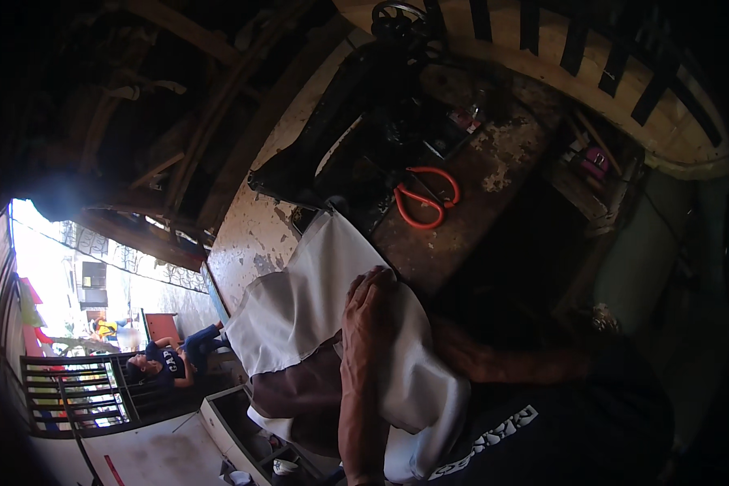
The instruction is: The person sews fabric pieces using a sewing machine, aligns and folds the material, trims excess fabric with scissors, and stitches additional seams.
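A piece of white cloth (324, 259) with a dark brown part (300, 389) is spread over the table edge and my lap. One corner of it reaches the head end of a black sewing machine (316, 166). My left hand (368, 301) presses on the white cloth, its fingers bent together over a fold near the table edge. In shadow, my right hand (455, 347) is against the cloth's right side, its fingers hidden. A pair of scissors with orange-red handles (428, 202) lies on the table just beyond the cloth.
The worn tabletop (417, 255) has peeling patches. Beyond the scissors lies a small dark box (454, 139); the machine's handwheel (398, 18) is at the top. An open drawer (239, 433) holds small items at lower left. A person (174, 360) sits farther off at left.
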